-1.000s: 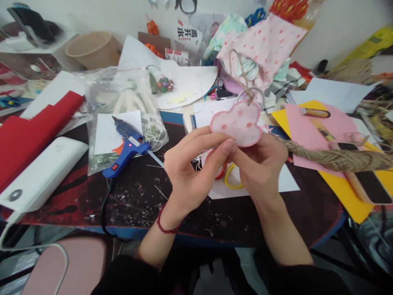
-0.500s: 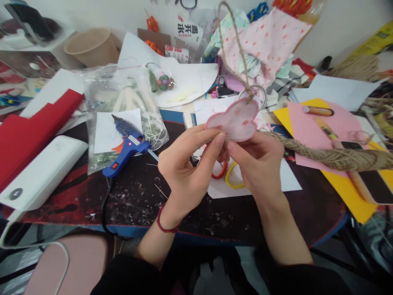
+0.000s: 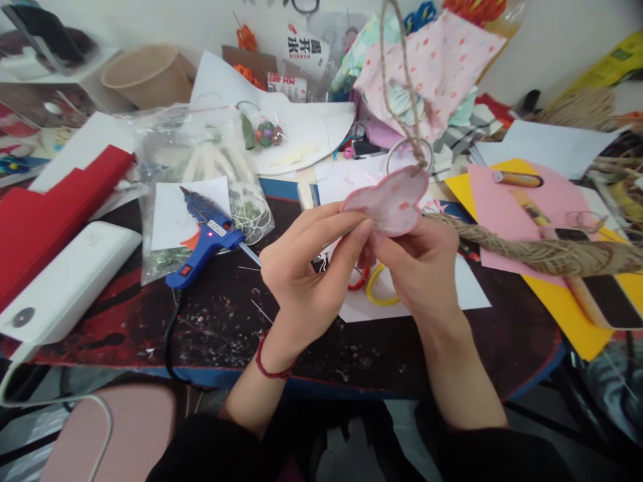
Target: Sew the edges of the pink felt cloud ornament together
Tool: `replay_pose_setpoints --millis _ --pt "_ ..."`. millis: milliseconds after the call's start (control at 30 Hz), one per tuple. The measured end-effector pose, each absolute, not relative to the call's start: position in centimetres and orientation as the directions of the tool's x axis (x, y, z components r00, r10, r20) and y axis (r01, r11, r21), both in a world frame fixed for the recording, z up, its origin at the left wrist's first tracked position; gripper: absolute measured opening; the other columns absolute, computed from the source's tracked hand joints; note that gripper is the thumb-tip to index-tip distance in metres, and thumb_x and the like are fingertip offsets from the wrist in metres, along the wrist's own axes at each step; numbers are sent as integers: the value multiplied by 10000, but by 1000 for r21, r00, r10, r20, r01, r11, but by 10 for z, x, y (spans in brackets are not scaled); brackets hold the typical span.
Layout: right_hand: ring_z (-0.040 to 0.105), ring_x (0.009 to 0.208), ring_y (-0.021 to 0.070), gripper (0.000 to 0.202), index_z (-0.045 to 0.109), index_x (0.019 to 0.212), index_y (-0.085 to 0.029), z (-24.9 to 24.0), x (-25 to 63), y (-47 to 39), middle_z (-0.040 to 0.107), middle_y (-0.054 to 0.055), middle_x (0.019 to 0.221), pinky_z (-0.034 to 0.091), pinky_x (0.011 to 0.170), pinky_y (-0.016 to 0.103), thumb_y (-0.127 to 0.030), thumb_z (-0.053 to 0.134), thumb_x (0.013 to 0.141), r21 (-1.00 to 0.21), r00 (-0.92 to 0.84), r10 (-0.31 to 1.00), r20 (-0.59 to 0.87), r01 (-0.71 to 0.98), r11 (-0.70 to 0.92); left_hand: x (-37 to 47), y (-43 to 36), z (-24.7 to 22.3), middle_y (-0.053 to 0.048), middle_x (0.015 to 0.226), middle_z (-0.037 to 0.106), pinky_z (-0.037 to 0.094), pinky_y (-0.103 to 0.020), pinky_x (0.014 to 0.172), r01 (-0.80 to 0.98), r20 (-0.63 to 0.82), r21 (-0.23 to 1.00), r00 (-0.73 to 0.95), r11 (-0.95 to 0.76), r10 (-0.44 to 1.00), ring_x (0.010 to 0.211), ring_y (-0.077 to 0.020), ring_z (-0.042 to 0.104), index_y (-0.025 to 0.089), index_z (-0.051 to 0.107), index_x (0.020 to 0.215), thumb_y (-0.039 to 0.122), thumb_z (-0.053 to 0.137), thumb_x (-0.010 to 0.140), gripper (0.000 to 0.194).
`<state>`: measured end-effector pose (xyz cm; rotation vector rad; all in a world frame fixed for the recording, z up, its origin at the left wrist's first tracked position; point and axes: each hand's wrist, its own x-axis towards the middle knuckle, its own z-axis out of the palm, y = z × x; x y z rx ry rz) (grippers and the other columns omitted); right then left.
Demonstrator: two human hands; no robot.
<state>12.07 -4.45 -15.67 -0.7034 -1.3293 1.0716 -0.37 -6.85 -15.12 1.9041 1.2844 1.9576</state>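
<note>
Both hands hold up a pink-edged, pale cutout with rounded lobes [image 3: 389, 201] above the table. My left hand [image 3: 314, 268] pinches its lower left edge between thumb and fingers. My right hand [image 3: 419, 268] pinches the lower edge from the right, its thumb close to the left thumb. A loop of twine [image 3: 408, 73] is tied at the cutout's upper right and rises above it. Behind the knot shows a metal ring [image 3: 394, 155]. Scissors with a yellow and a red handle [image 3: 380, 291] lie under the hands, partly hidden by them.
Left of my hands lies a blue glue gun [image 3: 205, 237] with its light on. A white power bank [image 3: 75, 281] and red felt [image 3: 60, 214] are at the left. A twine bundle [image 3: 527, 248] crosses pink paper [image 3: 502, 201] at the right.
The cutout has shifted slightly right and tilted, its right side higher and its face seen more obliquely. The twine loop has moved right with it. Both hands keep their pinch.
</note>
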Motion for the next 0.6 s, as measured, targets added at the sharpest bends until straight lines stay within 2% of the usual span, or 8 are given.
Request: replay_pose_setpoints --millis 167,300,367,467,600 --pt "624 504 112 147 757 733 -251 -156 122 -44 683 -59 615 531 469 254 -109 762 770 -878 -69 888 454 -201 433 -4 -68 -149 -1 985 750 639 -348 840 452 769 616 -171 -645 615 929 -159 731 262 705 940 153 665 930 117" --pt "641 540 120 122 770 771 -261 -154 121 -47 706 -55 639 550 515 262 -142 756 791 -858 66 858 509 -42 512 -3 -69 -149 -55 1058 721 641 -383 784 514 818 565 -250 -646 517 925 -182 714 241 719 954 197 645 950 86" --pt "667 585 130 118 782 816 -270 -154 120 -49 733 -50 684 571 552 272 -156 750 809 -840 117 833 541 20 543 -3 -70 -149 -72 971 722 618 -376 679 577 860 504 -265 -643 436 836 -183 699 226 729 964 189 658 938 84" --pt "681 620 148 124 785 836 -294 -153 119 -50 743 -52 710 575 570 298 -177 747 822 -823 154 811 565 40 566 -3 -69 -151 -38 815 739 551 -328 570 657 932 343 -149 -672 330 681 -153 666 194 727 985 126 691 898 116" --pt "612 552 154 117 763 768 -307 -155 119 -50 668 -55 609 527 545 328 -203 751 819 -804 172 786 594 96 587 -4 -66 -155 -25 775 740 535 -275 570 690 967 221 -61 -690 248 647 -131 657 139 736 956 83 717 856 116"
